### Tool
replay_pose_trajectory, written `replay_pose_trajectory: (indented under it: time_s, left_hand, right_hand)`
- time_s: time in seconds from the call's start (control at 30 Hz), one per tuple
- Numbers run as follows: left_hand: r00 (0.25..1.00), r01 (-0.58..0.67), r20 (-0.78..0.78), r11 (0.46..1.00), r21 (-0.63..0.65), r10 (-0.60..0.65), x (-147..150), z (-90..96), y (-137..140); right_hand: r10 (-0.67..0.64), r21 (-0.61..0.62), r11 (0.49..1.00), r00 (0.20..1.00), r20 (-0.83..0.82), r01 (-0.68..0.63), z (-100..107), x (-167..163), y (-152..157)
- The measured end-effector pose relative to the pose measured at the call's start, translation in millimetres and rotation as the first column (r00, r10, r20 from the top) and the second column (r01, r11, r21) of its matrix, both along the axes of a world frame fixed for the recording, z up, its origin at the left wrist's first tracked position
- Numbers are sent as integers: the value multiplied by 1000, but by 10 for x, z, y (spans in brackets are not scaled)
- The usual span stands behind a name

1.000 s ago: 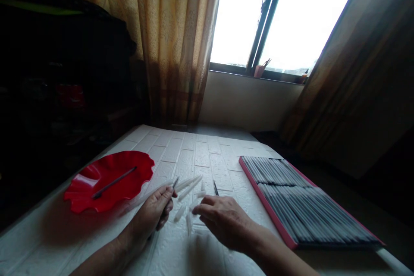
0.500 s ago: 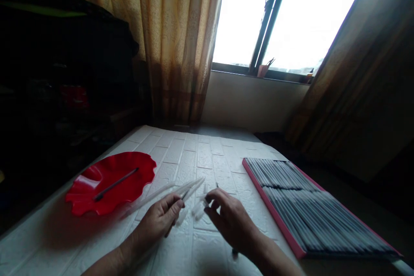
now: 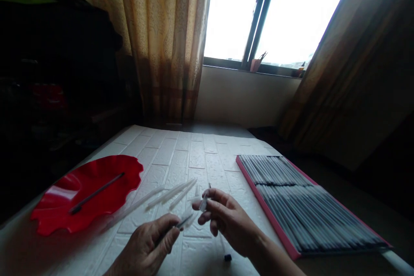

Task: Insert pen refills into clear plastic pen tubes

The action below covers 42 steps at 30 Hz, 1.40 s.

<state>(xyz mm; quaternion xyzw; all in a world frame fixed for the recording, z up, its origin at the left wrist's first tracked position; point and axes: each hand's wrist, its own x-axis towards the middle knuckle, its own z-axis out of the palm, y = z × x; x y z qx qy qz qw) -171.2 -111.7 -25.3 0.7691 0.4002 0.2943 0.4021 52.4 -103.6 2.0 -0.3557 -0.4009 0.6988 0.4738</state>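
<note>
My left hand (image 3: 155, 241), low in the middle, pinches a thin dark pen (image 3: 183, 221), whose slim end points up and right. Thumb and fingers of my right hand (image 3: 223, 215) are closed on a small translucent piece, perhaps a pen cap (image 3: 203, 203), just right of the pen and apart from it. Beyond my hands, several clear plastic pen tubes (image 3: 174, 194) lie on the white brick-patterned table (image 3: 207, 159). A small dark cap (image 3: 228, 258) on a clear tube shows below my right wrist.
A red wavy-rimmed plate (image 3: 58, 194) at left holds one dark pen (image 3: 97, 193). To the right lies a pink-edged box (image 3: 274, 228) packed with rows of pens (image 3: 317, 211). Curtains (image 3: 161, 30) and a window (image 3: 291, 17) stand behind.
My view has shifted, so the plate and box appear farther left. My left hand has moved down, away from the clear tubes. The right hand has turned, showing the small translucent piece in its fingers.
</note>
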Motion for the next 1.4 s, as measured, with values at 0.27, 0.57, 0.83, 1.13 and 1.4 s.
replay_pose_trajectory:
  time_s: [0.27,0.57,0.83,1.13,1.4]
  left_hand:
    - [995,-95,21,994,58,94,-34,5,33]
    - [987,-127,-62,958,257,148,-76,86,70]
    - [982,-64,-152,951,302,114,-50,130,43]
    - [965,-1,-247,940,340,91,-52,124,16]
    - [964,47,-257,910,411,66,-32,114,8]
  right_hand:
    - [-74,285,958,919,387,-43,-41,-11,-29]
    - [-345,592,785,663,664,-183,19,29,-62]
    - [-352,629,750,682,641,-205,51,-9,-102]
    - [-353,645,718,662,661,-261,12,-37,-112]
    - [-299,585,760,647,702,-283,-29,-44,-123]
